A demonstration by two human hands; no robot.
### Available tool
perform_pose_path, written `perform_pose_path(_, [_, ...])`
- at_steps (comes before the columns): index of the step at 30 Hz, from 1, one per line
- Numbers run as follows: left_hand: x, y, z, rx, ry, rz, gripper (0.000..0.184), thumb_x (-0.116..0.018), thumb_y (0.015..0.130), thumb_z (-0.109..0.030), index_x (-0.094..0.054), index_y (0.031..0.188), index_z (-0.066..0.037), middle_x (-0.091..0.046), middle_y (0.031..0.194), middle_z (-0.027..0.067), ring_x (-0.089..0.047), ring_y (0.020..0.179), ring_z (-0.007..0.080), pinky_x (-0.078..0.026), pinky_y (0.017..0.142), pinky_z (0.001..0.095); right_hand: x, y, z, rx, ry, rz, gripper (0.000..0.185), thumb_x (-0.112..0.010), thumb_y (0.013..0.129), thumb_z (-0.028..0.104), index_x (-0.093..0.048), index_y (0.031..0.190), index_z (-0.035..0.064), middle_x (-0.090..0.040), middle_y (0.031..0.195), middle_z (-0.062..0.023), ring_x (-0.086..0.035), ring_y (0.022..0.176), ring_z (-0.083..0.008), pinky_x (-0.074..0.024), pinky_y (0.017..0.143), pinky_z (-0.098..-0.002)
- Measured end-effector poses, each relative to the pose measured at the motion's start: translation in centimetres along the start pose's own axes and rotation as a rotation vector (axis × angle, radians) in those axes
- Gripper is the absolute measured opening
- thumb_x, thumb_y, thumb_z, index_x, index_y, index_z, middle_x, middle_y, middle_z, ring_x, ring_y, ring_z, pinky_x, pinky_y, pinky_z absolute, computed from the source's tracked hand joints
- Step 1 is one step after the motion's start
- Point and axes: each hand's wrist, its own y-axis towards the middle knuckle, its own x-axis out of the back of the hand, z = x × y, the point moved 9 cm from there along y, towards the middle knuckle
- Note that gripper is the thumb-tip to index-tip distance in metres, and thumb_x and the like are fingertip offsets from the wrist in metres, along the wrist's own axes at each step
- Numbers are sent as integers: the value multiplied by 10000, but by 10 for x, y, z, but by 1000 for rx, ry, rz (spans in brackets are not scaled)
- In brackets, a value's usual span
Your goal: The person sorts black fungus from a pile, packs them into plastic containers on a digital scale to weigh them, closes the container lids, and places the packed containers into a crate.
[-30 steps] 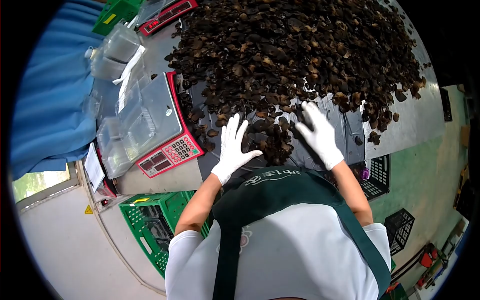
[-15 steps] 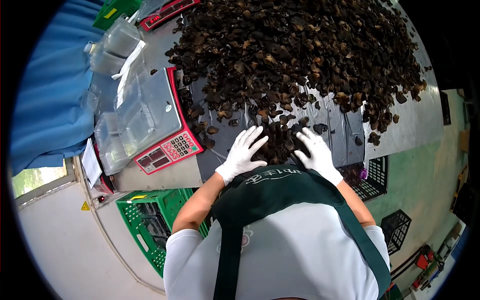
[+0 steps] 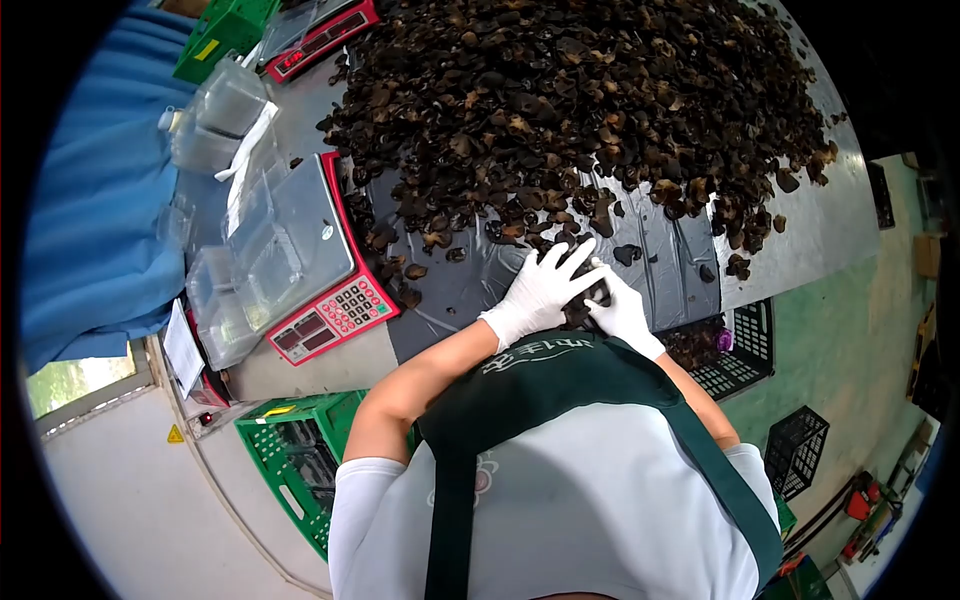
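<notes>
– Where are these pieces lying?
– Between the left hand and right hand, near the apron.
– Are both gripping?
– They are curving around; whether they are closing, I cannot tell.

Wall — yellow warning triangle; apron — white characters, unreadable.

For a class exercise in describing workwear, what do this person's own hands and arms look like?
The left hand and right hand wear matching white gloves, close-fitting, with no markings visible. The forearms are bare below short white sleeves.
</notes>
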Motion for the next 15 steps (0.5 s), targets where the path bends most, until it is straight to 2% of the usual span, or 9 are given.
perform_pose_path(1, [-3,3,0,6,1,-1,750,-733,615,-216,-485,1322,-193,-346,1460,148,-441,1183,355,-449,813,486,3,0,-6,-69,55,13,646,-725,736,104,-478,1331,61,-619,1174,-150,-639,897,-295,-511,802,-330])
perform_pose_path(2, [-6,4,-2,-17,21,5,680,-705,653,-219,-513,1305,-205,-414,1407,121,-496,1047,300,-471,739,423,9,-2,-6,57,54,-86,623,-722,743,104,-491,1319,42,-626,1157,-158,-638,806,-280,-513,761,-325])
perform_pose_path(4, [-12,1,-4,-86,90,-20,553,-648,712,-205,-570,1259,-232,-539,1287,58,-556,816,210,-505,610,309,17,-6,-10,-2,8,-67,673,-735,733,85,-466,1349,56,-624,1174,-136,-618,736,-219,-514,733,-303])
perform_pose_path(5, [-17,-3,-3,-119,122,-52,553,-661,680,-180,-587,1226,-237,-563,1249,33,-563,836,199,-513,577,283,21,-7,-8,-28,-15,-61,706,-740,724,52,-450,1368,68,-630,1166,-126,-613,715,-185,-515,726,-292])
perform_pose_path(8, [-11,-11,15,-81,-59,-121,555,-685,609,-120,-622,1149,-230,-593,1176,-29,-585,851,173,-513,531,281,31,-8,-4,-31,-71,-65,714,-764,721,85,-455,1364,70,-626,1176,-119,-600,701,-183,-514,714,-293])
perform_pose_path(9, [-4,-13,23,-20,-136,-179,472,-667,625,-88,-642,1077,-222,-616,1102,-39,-606,902,172,-530,566,288,33,-8,-3,-28,-68,-67,716,-773,718,97,-458,1361,71,-627,1176,-113,-600,704,-182,-513,711,-292])
perform_pose_path(11, [6,-20,39,49,-277,-288,448,-659,615,-52,-661,1035,-206,-641,1050,-25,-627,893,179,-538,619,289,32,-9,-2,-27,-46,-55,721,-784,715,132,-461,1357,71,-613,1205,-110,-600,706,-183,-514,715,-292])
perform_pose_path(13, [18,-29,53,148,-416,-415,439,-645,607,26,-680,1006,-151,-665,1030,23,-645,920,224,-546,753,302,30,-10,7,49,-87,-62,732,-786,719,171,-450,1362,74,-588,1249,-109,-601,704,-186,-518,724,-300])
perform_pose_path(15, [28,-40,70,279,-527,-467,445,-643,604,62,-682,1010,-115,-667,1016,60,-652,923,236,-537,798,299,20,-7,2,18,-88,-11,763,-791,721,209,-426,1380,85,-537,1324,-107,-602,715,-188,-518,733,-296])
